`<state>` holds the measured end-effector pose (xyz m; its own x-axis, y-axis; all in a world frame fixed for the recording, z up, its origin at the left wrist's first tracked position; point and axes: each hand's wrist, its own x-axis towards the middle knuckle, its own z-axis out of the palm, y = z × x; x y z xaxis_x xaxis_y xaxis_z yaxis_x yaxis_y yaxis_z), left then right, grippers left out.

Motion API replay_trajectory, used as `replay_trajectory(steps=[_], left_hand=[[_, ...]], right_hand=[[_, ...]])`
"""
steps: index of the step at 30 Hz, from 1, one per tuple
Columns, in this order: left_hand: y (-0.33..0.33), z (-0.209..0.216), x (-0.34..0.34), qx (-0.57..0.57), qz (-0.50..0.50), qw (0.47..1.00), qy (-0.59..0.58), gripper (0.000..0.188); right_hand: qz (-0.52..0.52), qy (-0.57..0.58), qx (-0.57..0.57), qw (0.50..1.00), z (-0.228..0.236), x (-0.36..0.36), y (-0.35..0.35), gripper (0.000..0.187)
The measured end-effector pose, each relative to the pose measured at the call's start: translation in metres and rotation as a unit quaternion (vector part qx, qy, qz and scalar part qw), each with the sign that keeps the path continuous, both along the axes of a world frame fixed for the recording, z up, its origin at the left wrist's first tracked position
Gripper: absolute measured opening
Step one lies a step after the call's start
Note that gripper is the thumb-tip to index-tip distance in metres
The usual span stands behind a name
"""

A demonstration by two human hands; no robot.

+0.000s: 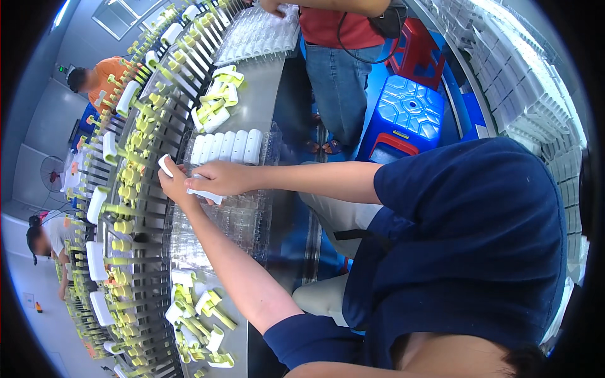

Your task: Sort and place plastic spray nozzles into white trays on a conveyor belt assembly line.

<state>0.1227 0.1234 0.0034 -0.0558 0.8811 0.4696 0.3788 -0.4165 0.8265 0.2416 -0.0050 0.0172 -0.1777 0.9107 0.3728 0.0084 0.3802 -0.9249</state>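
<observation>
My left hand (175, 184) is closed around a smooth white plastic housing (166, 165), whose end shows above the fingers. Close beside it, my right hand (217, 178) pinches a thin white piece (207, 196); whether it is cloth or plastic I cannot tell. Both hands are over clear plastic trays (217, 236) stacked on the metal bench. Just beyond the right hand, several white housings (227, 147) lie side by side in the top tray. Yellow-green holders (220, 94), some with white parts, are heaped on the bench beyond that tray.
A conveyor (135, 246) of yellow-green holders on dark slats runs along the left. More loose holders (195, 324) lie on the near bench. A co-worker in a red shirt (337, 28) stands ahead by a blue stool (409, 107). White trays (529, 82) are stacked at right.
</observation>
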Motion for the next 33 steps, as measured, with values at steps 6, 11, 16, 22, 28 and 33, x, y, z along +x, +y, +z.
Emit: replay_trajectory(steps=[6, 11, 16, 22, 28, 33], left_hand=[[-0.0005, -0.002, -0.0027, -0.013, 0.0, 1.0, -0.003, 0.047], [-0.0009, 0.0005, -0.0001, -0.003, -0.007, 1.0, -0.005, 0.048], [0.0002, -0.0003, -0.0021, -0.003, -0.012, 1.0, -0.01, 0.048], [0.004, -0.0033, -0.0041, 0.011, -0.018, 1.0, -0.007, 0.048], [0.0072, -0.0052, -0.0033, 0.003, -0.003, 1.0, -0.009, 0.048], [0.0042, -0.0032, -0.003, 0.002, -0.01, 1.0, 0.002, 0.047]], right_hand=[[0.002, -0.008, -0.008, 1.0, 0.0002, -0.0015, -0.0003, 0.053], [0.0, -0.009, -0.011, 1.0, 0.0042, 0.0004, -0.0025, 0.054], [0.006, -0.005, -0.021, 1.0, 0.0036, -0.0008, -0.0013, 0.053], [0.006, -0.006, -0.023, 1.0, 0.003, -0.0014, -0.0017, 0.052], [0.001, -0.013, -0.016, 1.0, 0.0037, -0.0004, -0.0022, 0.053], [0.0, -0.018, -0.024, 1.0, 0.0056, 0.0007, -0.004, 0.052]])
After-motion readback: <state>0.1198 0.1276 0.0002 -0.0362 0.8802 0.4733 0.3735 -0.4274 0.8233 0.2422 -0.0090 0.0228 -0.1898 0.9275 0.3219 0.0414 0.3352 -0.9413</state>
